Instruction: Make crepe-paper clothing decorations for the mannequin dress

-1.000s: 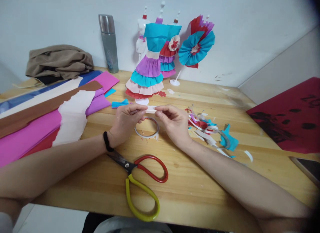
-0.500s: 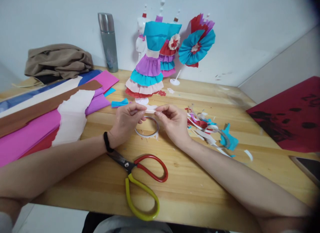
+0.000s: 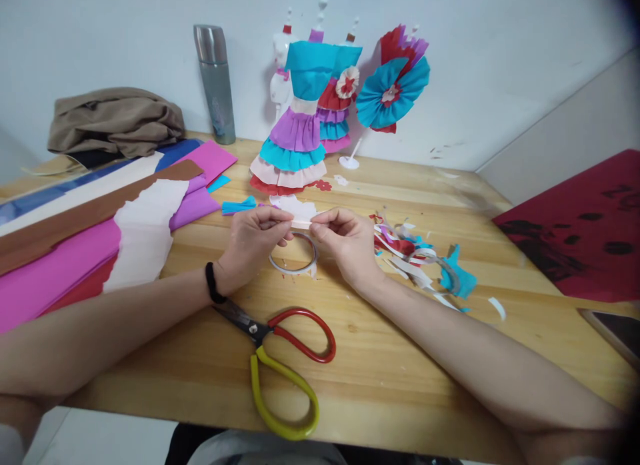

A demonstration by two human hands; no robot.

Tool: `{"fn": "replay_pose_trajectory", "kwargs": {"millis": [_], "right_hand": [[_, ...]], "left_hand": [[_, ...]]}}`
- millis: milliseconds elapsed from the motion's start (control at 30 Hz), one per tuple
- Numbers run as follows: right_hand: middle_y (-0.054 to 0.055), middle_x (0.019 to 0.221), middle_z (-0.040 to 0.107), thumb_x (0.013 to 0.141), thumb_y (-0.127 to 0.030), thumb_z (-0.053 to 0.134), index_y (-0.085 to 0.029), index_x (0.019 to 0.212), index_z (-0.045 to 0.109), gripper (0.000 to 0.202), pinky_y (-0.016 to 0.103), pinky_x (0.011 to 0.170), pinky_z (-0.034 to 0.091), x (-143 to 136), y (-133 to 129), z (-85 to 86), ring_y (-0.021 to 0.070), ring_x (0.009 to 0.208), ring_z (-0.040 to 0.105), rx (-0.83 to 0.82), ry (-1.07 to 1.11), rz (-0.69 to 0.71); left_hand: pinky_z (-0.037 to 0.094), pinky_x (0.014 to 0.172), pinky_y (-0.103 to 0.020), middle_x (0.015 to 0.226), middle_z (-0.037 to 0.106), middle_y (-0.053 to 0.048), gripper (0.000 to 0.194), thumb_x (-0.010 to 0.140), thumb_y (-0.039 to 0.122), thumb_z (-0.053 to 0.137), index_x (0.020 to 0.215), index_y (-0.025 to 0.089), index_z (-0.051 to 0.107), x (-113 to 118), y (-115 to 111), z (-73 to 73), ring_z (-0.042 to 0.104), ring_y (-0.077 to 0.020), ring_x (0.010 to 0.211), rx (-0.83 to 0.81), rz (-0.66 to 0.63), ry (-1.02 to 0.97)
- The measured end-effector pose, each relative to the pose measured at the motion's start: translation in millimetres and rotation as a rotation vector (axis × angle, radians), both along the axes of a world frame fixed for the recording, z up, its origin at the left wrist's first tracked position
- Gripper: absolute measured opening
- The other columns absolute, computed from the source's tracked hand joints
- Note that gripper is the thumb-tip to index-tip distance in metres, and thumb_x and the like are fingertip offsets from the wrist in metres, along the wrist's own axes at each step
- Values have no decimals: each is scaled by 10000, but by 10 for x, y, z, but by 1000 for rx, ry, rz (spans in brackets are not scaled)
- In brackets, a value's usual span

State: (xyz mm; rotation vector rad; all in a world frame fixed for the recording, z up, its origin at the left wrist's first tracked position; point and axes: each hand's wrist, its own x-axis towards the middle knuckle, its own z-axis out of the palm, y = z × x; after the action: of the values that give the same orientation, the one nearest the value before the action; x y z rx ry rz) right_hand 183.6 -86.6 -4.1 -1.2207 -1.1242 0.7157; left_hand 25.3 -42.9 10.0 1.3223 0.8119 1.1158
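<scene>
Between my hands is a small strip of pale pink paper point(image 3: 301, 224). My left hand point(image 3: 257, 242) pinches its left end, and my right hand point(image 3: 345, 242) pinches the right end. Just below the strip a roll of tape point(image 3: 316, 255) lies flat on the wooden table point(image 3: 375, 385). Scissors point(image 3: 256, 332) with one red and one yellow handle rest nearer to me, their blades partly under my left wrist. Behind my hands stands a doll form in a tiered paper dress point(image 3: 297, 128), blue at the top.
Coloured paper sheets point(image 3: 65, 252) and a brown cloth point(image 3: 117, 122) lie at the left. A bottle point(image 3: 217, 95) stands behind. Paper scraps point(image 3: 420, 268) and a red board point(image 3: 590, 232) are at the right. A blue paper fan flower point(image 3: 393, 95) stands at the back.
The pale strip between my fingers looks narrower and flatter, and more of the white stand base and pale paper shows behind it. My hands have barely moved.
</scene>
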Motion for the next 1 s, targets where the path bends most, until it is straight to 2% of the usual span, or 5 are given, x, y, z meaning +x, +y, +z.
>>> {"fn": "replay_pose_trajectory", "kwargs": {"millis": [267, 433, 600, 800, 1000], "right_hand": [[-8, 701, 694, 696, -299, 709, -214, 745, 666, 107, 299, 649, 508, 4, -7, -17, 141, 646, 620, 26, -61, 9], [11, 772, 710, 731, -327, 701, -215, 846, 712, 162, 302, 656, 493, 13, -5, -59, 147, 676, 616, 30, -88, 33], [25, 823, 716, 752, -318, 704, -216, 898, 758, 187, 312, 691, 496, 27, 17, -107, 155, 722, 614, 59, -109, 1], [26, 832, 718, 797, -293, 683, -224, 912, 776, 163, 312, 698, 494, 37, 11, -121, 156, 735, 620, 92, -214, -31], [32, 852, 731, 820, -260, 666, -218, 875, 758, 115, 312, 702, 504, 25, 2, -129, 160, 744, 642, 95, -271, -51]], "left_hand": [[514, 521, -210, 577, 681, -9, 140, 676, 221, 760, 763, 139, 688, -6, 10, -24, 617, -106, 511, 14, -15, 7], [501, 510, -212, 574, 666, -7, 123, 698, 221, 757, 764, 142, 690, -19, 23, -38, 601, -107, 502, 52, -30, 8], [491, 490, -209, 552, 651, 6, 143, 690, 193, 748, 821, 138, 733, -19, 37, -38, 584, -102, 484, 55, -11, 1], [495, 493, -199, 554, 661, 9, 164, 697, 211, 743, 843, 137, 729, -14, 39, -53, 587, -96, 485, 42, 10, 22], [478, 495, -186, 578, 645, 11, 111, 727, 214, 710, 812, 143, 712, -10, 39, -90, 583, -90, 504, 138, 29, 65]]}}
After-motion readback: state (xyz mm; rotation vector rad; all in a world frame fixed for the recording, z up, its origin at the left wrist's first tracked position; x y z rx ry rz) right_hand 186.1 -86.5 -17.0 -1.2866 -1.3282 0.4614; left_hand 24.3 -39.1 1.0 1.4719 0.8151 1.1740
